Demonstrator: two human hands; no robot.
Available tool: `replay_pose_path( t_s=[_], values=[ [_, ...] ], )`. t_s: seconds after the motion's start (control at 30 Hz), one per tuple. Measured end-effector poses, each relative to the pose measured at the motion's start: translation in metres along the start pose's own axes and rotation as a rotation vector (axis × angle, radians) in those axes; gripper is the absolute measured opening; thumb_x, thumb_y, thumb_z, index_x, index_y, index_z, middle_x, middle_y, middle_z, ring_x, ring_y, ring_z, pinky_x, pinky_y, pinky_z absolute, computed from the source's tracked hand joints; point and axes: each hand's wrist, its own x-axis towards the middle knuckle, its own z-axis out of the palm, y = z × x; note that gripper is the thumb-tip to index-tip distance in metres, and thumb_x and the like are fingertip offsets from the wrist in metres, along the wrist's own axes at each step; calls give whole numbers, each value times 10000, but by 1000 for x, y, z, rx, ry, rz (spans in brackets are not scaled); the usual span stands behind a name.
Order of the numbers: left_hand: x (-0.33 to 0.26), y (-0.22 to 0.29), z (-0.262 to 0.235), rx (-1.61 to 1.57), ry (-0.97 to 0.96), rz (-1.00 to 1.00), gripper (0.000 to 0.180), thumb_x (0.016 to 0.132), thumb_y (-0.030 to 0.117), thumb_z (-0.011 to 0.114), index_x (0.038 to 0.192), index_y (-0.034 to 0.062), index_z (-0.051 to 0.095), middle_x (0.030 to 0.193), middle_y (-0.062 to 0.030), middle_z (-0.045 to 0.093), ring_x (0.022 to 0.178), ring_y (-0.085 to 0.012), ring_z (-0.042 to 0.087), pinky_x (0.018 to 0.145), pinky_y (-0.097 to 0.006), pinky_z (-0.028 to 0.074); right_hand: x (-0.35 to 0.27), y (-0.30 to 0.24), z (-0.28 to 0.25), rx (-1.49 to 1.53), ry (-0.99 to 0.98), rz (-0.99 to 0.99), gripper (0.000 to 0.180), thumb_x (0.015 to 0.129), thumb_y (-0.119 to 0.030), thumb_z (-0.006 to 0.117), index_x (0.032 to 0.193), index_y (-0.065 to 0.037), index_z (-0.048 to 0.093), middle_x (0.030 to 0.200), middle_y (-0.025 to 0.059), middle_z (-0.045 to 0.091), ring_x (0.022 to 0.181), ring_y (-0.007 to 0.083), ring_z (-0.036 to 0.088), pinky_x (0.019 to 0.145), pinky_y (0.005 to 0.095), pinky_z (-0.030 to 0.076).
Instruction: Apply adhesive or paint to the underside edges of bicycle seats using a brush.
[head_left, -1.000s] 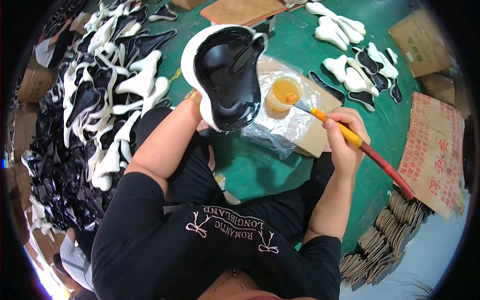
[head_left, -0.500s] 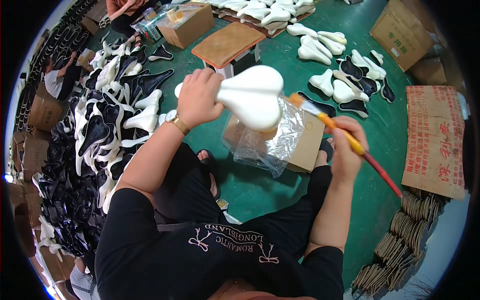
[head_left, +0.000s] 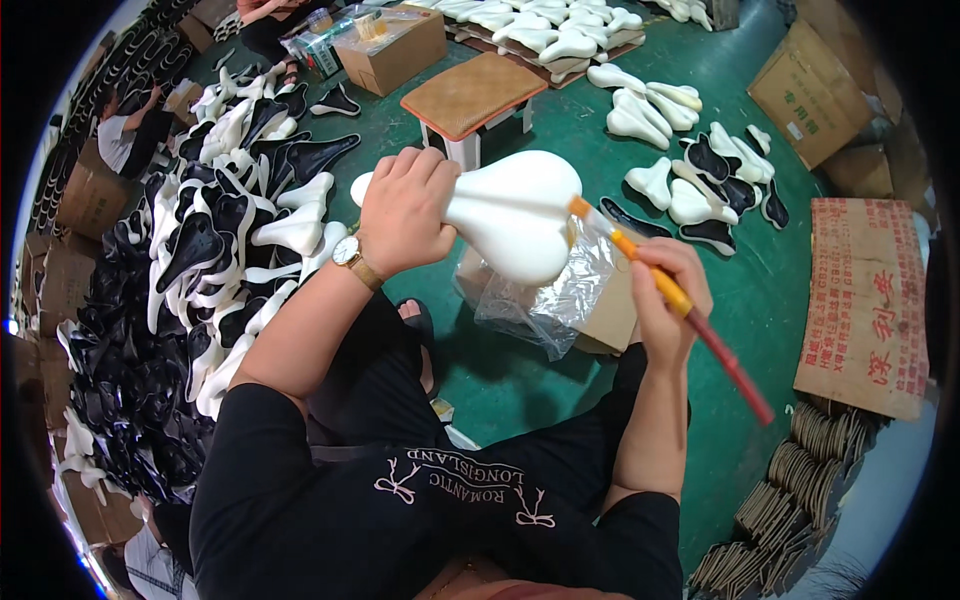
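My left hand [head_left: 408,210] is closed round the narrow nose of a white bicycle saddle [head_left: 520,215], its smooth top facing me and its wide end pointing right. My right hand [head_left: 668,300] grips a paintbrush [head_left: 725,365] with a yellow and dark red handle. The brush's orange-brown bristles [head_left: 580,207] are at the saddle's wide end, by the notch in its rear edge; whether they touch it I cannot tell. Below the saddle stands a cardboard box [head_left: 608,318] partly covered with clear plastic film [head_left: 535,315].
A heap of white and black saddle parts [head_left: 215,240] lies at my left. An orange-topped stool [head_left: 475,92] stands ahead, with more white saddles [head_left: 640,118] beyond it and to the right. Cardboard stacks [head_left: 810,480] line the right side. Other people [head_left: 125,135] sit at the far left.
The saddle has shifted slightly right and down in view. The paintbrush has swung left, bringing its bristles closer to the saddle's rear edge. Both hands keep their hold.
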Motion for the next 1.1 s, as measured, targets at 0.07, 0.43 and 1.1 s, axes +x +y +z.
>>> replay_pose_path(
  t_s=[0.07, 0.43, 1.1],
  values=[
    [-2, 0, -1, -14, 1, -15, 419, 575, 135, 653, 985, 55, 616, 937, -83, 552, 932, -269, 538, 810, -365, 407, -6, -6, 14, 55, -163, -93, 221, 719, 90, 675, 891, -47, 700, 1026, 117, 675, 901, 250, 658, 797, 313, 516],
    [-7, -3, -3, -17, -80, -67, 448, 571, 127, 645, 1013, 60, 614, 997, -96, 580, 964, -279, 553, 820, -366, 418, 4, -9, 1, 1, -306, -24, 239, 687, 91, 648, 872, -49, 707, 1027, 109, 701, 933, 266, 681, 819, 326, 539],
    [188, 18, 20, -1118, 30, -392, 425, 912, 366, 661, 1092, -18, 652, 1017, -58, 659, 894, -119, 588, 748, -294, 498, -17, 49, -83, 197, 402, 412, 93, 891, 47, 596, 937, 10, 668, 1135, 152, 630, 896, 216, 678, 754, 292, 568]
  ],
)
